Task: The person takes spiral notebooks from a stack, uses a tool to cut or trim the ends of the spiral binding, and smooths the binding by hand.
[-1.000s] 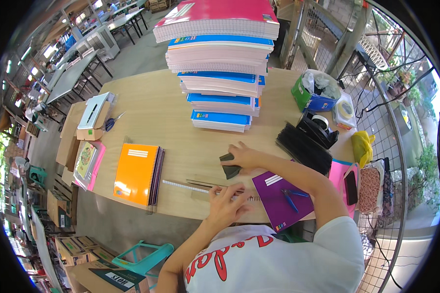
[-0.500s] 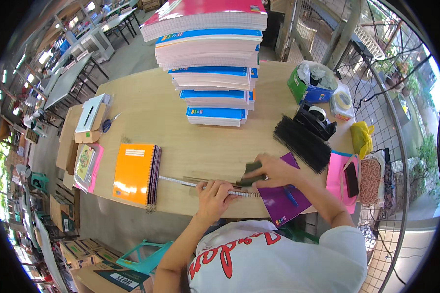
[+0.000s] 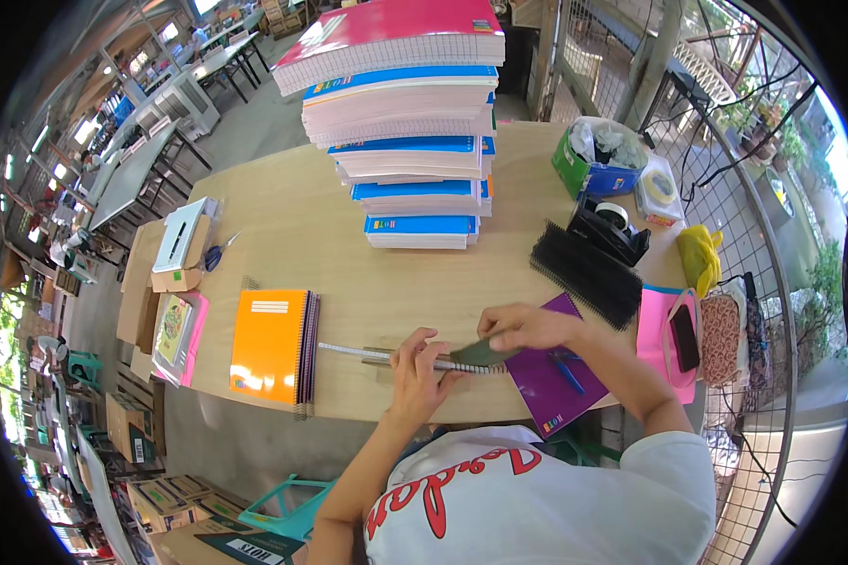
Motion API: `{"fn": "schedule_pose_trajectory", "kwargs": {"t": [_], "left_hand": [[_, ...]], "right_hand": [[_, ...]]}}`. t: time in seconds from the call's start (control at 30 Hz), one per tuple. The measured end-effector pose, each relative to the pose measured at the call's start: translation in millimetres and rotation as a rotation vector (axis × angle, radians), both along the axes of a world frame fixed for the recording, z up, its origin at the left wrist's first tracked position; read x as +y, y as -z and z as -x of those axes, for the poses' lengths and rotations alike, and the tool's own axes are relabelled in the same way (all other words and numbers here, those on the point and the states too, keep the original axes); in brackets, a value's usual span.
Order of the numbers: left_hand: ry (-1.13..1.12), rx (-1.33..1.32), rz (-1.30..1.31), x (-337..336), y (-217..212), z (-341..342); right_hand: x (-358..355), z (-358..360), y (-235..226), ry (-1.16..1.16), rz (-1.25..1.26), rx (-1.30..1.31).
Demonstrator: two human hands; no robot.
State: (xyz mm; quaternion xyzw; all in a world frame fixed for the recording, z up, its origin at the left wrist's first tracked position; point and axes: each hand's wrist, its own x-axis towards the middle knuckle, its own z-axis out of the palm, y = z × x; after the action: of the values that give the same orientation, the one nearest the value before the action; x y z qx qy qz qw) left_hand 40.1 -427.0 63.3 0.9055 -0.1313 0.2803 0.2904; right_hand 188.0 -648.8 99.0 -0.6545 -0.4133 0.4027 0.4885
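Observation:
My left hand curls over a narrow strip with a white-and-dark toothed edge, which looks like a wire binding. The strip runs across the front of the table, and the fingers hide its middle. A dark green flat piece is pinched in my right hand, its lower edge against the strip. Just right of the strip lies a purple notebook with a blue pen on it. Orange spiral notebooks lie to the left.
A tall stack of notebooks stands at the back. Black binding coils, a tape dispenser and a green-blue box are at the right. Scissors lie at the far left, near booklets. A wire mesh fence borders the right side.
My right hand has shifted slightly and tilted the dark green piece down toward the strip. My left fingers have lifted and spread a little. The whole view has shifted slightly.

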Motion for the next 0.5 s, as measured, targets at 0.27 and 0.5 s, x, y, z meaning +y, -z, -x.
{"fn": "schedule_pose_trajectory", "kwargs": {"t": [0.27,0.5], "left_hand": [[0.066,0.026,0.08,5,-8,0],[-0.086,0.11,-0.141,32,-23,8]], "right_hand": [[-5,4,-7,-0.141,-0.191,-0.015],[7,7,5,-0.171,-0.325,0.307]]}}
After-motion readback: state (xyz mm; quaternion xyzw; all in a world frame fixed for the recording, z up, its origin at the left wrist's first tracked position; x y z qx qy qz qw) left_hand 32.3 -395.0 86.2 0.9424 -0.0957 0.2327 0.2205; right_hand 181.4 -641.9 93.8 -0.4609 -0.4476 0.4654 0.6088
